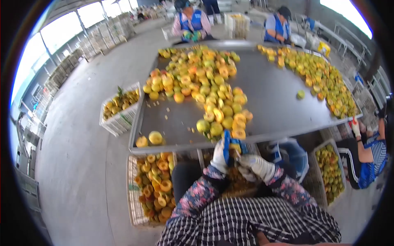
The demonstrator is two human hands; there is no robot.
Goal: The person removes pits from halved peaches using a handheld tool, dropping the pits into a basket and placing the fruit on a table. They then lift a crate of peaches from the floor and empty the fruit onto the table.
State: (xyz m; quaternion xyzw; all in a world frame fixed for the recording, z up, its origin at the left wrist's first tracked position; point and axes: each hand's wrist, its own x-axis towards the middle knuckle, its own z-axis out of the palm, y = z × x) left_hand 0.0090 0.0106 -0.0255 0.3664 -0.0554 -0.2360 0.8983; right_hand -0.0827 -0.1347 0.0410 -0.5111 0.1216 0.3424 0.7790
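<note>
My left hand (pixel 221 154), in a white glove with blue about the fingers, is closed just below the near edge of the metal table (pixel 269 98). Something small and yellowish shows at its fingertips, too small to name for certain. My right hand (pixel 259 167), also in a white glove, is closed close beside it with the fingers curled inward; what it grips is hidden. On the table just beyond my hands lies a heap of yellow-green peaches (pixel 205 78), several of them cut into halves. Below my hands is a container with brownish bits (pixel 238 180).
At my left stands a crate of peach halves (pixel 156 184), with a crate of fruit (pixel 120 107) farther out. A blue bucket (pixel 296 158) and another fruit crate (pixel 330 172) are at right. Co-workers (pixel 192 22) sit around the table; a second fruit pile (pixel 324 82) lines its right side.
</note>
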